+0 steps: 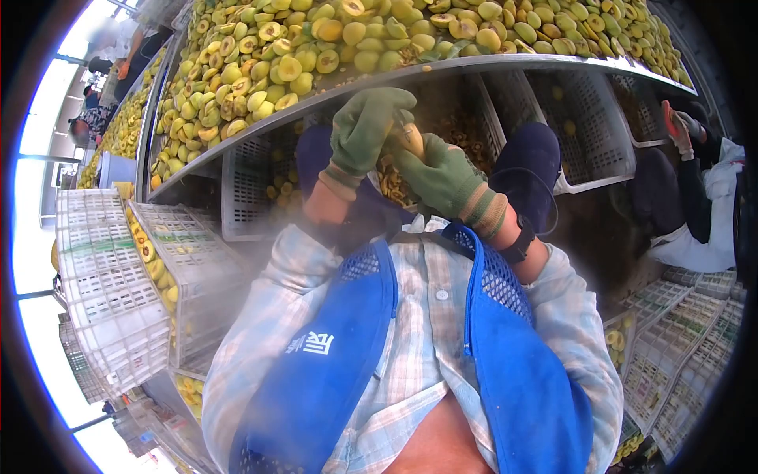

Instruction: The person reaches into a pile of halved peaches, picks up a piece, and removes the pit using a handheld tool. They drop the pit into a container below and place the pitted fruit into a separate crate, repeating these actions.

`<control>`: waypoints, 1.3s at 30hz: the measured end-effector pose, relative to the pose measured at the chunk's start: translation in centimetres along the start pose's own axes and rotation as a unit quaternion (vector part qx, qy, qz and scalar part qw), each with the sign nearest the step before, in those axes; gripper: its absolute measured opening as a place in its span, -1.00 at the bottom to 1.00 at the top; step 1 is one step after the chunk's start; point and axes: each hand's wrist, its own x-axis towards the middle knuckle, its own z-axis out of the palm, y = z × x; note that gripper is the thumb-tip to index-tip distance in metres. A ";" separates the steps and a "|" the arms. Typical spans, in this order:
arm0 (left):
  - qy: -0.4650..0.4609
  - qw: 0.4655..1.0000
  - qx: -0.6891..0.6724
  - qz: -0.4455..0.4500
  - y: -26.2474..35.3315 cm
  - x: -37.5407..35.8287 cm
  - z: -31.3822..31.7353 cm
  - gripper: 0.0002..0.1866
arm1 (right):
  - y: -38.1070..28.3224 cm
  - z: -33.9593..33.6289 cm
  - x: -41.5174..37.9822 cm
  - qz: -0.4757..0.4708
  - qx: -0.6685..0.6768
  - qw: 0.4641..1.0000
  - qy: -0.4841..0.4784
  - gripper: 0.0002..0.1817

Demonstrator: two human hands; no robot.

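My left hand [365, 130], in a green knitted glove, is closed with its fingers curled. Close beside it, my right hand [444, 175], in a matching glove, grips a small yellow-brown piece of fruit [410, 141] between thumb and fingers. Dark marks show on that piece near the left fingers. Whether the left hand also holds a tool is hidden by its glove. Both hands are above my lap, just short of the metal table rim [316, 101]. Beyond the rim lies a heap of halved yellow-green stone fruit [292, 67]. Beneath the hands are brown-yellow scraps [458, 130].
White plastic crates [588, 126] stand under the table. More stacked crates [110, 276] with fruit between them are at my left, and others [679, 332] at lower right. A co-worker's gloved hand [679, 126] shows at right. Other people [118, 47] are at far left.
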 end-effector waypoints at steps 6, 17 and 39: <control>0.017 0.999 0.041 0.017 -0.6 0.0 0.0 -0.61 | -0.2 -0.6 -0.1 -0.017 -0.053 0.998 -0.037 -0.56; 0.019 0.992 -0.094 -0.084 0.5 -0.4 0.5 -0.59 | 0.0 0.1 0.3 0.108 0.179 0.973 -0.098 -0.58; 0.009 0.992 -0.056 -0.114 -0.9 -1.4 0.5 -0.60 | 0.2 0.1 0.5 0.118 0.072 0.979 -0.151 -0.57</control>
